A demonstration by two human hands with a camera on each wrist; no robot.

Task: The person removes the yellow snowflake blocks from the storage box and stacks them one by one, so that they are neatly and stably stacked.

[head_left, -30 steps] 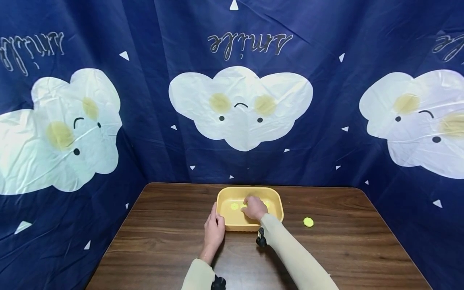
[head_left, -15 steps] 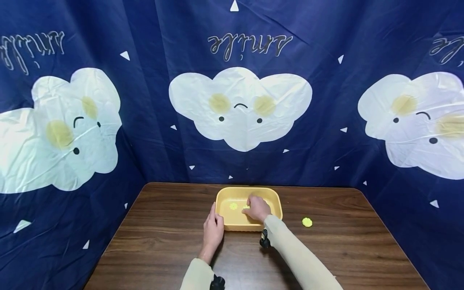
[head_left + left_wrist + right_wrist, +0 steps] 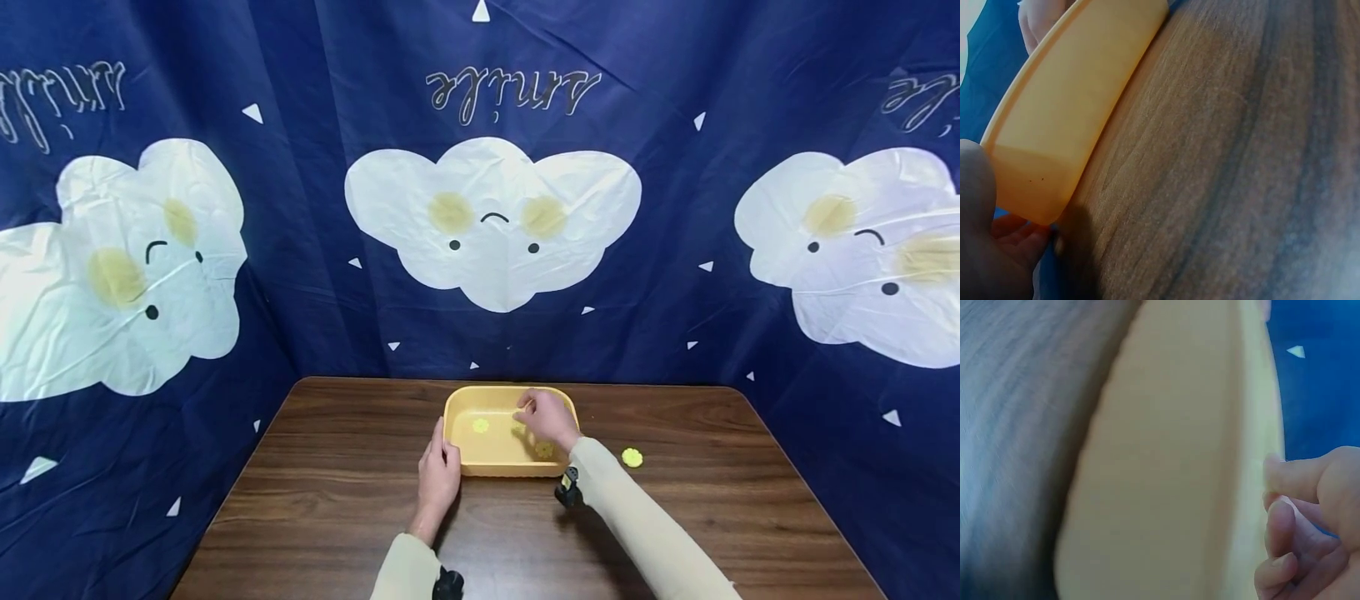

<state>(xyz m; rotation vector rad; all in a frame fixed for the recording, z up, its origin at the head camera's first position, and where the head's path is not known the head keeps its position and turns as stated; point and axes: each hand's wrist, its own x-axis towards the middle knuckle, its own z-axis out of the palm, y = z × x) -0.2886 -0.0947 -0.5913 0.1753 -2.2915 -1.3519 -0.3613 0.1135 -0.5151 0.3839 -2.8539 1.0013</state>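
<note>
A yellow plastic tray (image 3: 495,454) sits on the wooden table, its front wall filling much of both wrist views. My left hand (image 3: 438,475) grips its front left corner, with the thumb (image 3: 975,187) and the fingers (image 3: 1019,240) on either side of the corner in the left wrist view. Over the tray's right half is my right hand (image 3: 551,417), fingers loosely curled and nothing visible between them. Inside lie a flower-shaped yellow piece (image 3: 480,426) at left, another yellow piece (image 3: 519,428) partly behind the right fingertips, and a third yellow piece (image 3: 543,450) below the hand.
One more bright yellow flower-shaped piece (image 3: 632,457) lies on the table (image 3: 330,467) to the tray's right, near my right sleeve (image 3: 637,508). A dark blue curtain (image 3: 315,333) with white clouds stands behind the table's back edge and along both sides.
My right hand has risen from the tray's floor and moved right, baring the piece below it. The left hand keeps its hold on the corner.
</note>
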